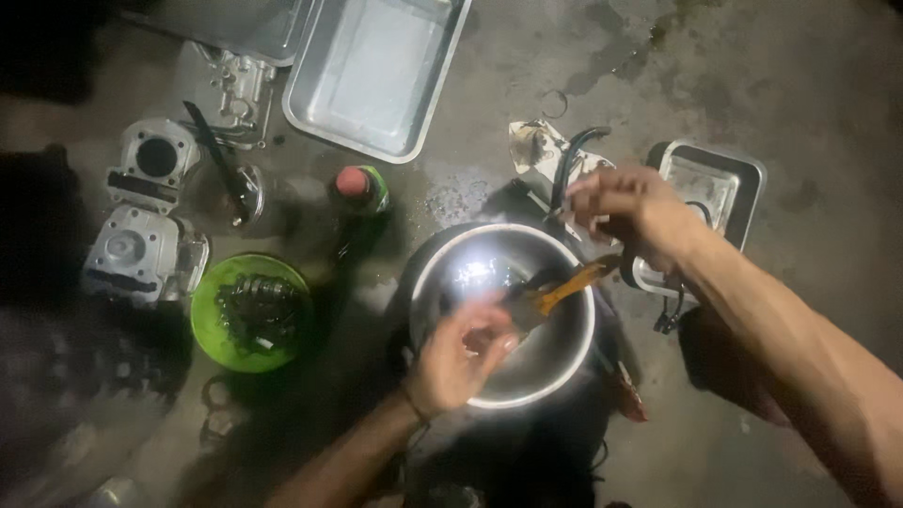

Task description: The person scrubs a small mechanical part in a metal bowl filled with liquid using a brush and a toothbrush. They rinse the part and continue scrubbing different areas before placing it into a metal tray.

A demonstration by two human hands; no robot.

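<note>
Your left hand cups a small part, too blurred to name, over the steel bowl; your right hand pinches the orange-handled brush, bristles low inside the bowl. Risk: glare and dark liquid could hide a dropped part, and a hard stroke could splash the wet concrete floor. The brush looks worn and stained.
</note>
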